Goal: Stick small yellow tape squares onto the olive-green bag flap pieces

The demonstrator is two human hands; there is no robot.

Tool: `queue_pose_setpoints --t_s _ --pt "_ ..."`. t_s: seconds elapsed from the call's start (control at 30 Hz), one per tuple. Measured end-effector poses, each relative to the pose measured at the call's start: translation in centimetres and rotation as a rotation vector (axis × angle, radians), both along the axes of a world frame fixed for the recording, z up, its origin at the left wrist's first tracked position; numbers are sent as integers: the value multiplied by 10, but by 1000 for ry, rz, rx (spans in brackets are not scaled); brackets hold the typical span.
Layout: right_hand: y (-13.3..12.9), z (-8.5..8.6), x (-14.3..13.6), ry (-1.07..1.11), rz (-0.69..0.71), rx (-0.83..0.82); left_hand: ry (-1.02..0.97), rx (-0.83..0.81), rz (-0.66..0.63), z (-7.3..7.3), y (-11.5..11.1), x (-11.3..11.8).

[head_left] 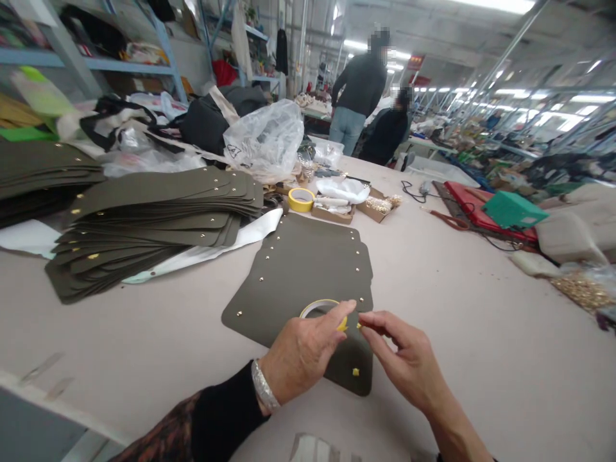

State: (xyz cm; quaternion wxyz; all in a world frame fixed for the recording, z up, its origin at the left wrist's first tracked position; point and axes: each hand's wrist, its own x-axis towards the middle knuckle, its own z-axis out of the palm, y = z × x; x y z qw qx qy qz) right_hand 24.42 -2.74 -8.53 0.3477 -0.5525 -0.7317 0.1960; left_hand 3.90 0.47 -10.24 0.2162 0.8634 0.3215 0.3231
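Observation:
On the table in front of me lies a dark olive panel (312, 256) with small gold studs along both sides. My left hand (301, 353), wearing a silvery bracelet, is closed around a roll of yellow tape (323, 301) over the panel's near part. Thumb and index finger of my right hand (407, 353) pinch a small piece of yellow tape (359, 325) at the panel's right edge. Another yellow tape piece (355, 372) sticks flat near the panel's closest corner.
Stacked olive panels (144, 199) lie to the left, with more behind. A second tape roll (301, 199), small boxes of gold parts (380, 205) and a plastic bag (269, 138) stand farther back. Scissors (447, 219) and a green box (514, 210) are right. Two people (360, 83) are beyond.

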Motion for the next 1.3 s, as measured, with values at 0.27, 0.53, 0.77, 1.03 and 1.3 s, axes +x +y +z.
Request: queue_pose_setpoints --t_s 0.27,0.53,0.77,1.03,1.3 --pt "-3 -9 -15 -163 187 305 93 -9 -2 -6 -7 8" --pt "-3 -17 -17 -203 50 329 201 -100 -31 6 2 13" --pt "11 -6 -17 234 -242 -174 74 130 27 5 15 27" --pt "56 -33 34 455 -326 -520 331 140 94 -11 23 29" --pt "68 -39 35 -39 -253 -447 486 77 70 -16 32 31"
